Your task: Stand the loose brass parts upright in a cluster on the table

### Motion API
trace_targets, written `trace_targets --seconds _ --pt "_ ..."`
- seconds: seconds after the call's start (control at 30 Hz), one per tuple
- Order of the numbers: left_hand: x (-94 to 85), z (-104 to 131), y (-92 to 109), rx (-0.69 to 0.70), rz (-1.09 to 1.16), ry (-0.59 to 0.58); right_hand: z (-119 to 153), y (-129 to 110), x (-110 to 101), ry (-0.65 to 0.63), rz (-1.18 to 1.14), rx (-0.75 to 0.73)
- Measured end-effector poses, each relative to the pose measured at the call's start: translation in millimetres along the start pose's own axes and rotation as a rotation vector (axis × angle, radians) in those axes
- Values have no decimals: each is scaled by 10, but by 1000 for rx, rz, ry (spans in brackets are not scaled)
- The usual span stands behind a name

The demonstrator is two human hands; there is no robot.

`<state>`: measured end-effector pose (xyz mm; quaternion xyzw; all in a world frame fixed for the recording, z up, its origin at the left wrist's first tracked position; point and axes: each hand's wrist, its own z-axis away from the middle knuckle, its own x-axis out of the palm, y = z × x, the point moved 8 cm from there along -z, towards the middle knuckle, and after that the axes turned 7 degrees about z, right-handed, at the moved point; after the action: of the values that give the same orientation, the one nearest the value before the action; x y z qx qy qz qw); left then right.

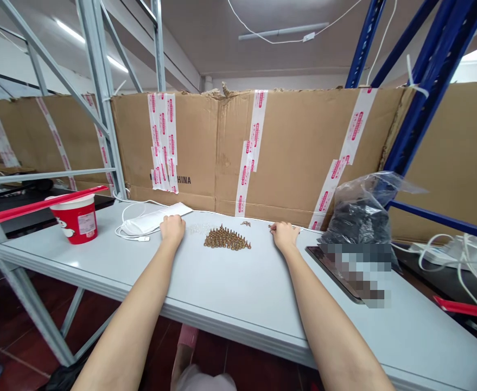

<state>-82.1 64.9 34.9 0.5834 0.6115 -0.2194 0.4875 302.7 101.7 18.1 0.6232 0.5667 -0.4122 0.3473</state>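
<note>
On the light grey table [230, 282], a cluster of small brass-coloured cone-shaped pieces [226, 238] lies between my two hands. Small clear pieces [199, 229] are scattered just left of it, and a few tiny brown pieces [245, 223] lie behind it. My left hand [172, 229] rests with curled fingers beside the white flat item; what it holds, if anything, is hidden. My right hand [285, 235] is closed at the right of the cluster, with small brownish bits showing at its fingertips, too small to name.
A red and white cup [78, 220] stands at the left. A white flat item [157, 220] with a cable lies behind my left hand. At the right are a clear plastic bag [358, 217] with dark contents and a dark phone-like device [331, 271]. Cardboard [295, 152] lines the back.
</note>
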Motion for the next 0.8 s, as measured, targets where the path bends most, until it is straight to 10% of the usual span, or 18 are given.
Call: trace_targets --seconds 0.37,0.6,0.8 --pt "-374 209 597 441 -50 286 33 -315 -183 -56 -145 -83" --pt "-523 716 1276 989 -23 358 120 -1091 -386 -122 -987 -301" --pt "-368 883 1463 1124 -115 279 220 -1349 -288 -256 -1366 -316"
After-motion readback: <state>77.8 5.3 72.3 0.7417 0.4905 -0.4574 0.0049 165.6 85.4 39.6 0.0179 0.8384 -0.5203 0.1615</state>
